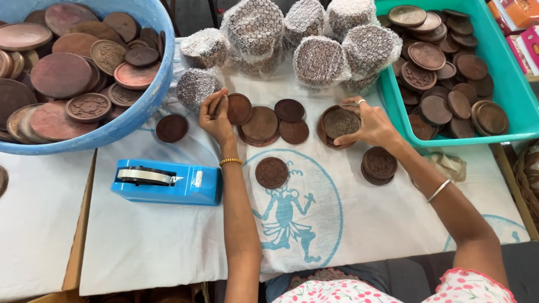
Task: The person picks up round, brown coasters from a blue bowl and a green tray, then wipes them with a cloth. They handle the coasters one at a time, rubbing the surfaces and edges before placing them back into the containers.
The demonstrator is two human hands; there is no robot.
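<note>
Right hand (372, 122) grips carved disc (340, 122) — bubble-wrapped stacks (320, 60) behind.

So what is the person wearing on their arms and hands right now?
Both forearms are bare. The left hand has a thin gold beaded bracelet at the wrist. The right hand wears a ring on one finger and a plain silver bangle on the forearm. A short sleeve shows at the right shoulder: white with a pink floral print and pink edging.

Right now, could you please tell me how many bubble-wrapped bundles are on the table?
7, though more may be hidden behind: one by the blue tub, one below it near the left hand, and five clustered at the back.
</note>
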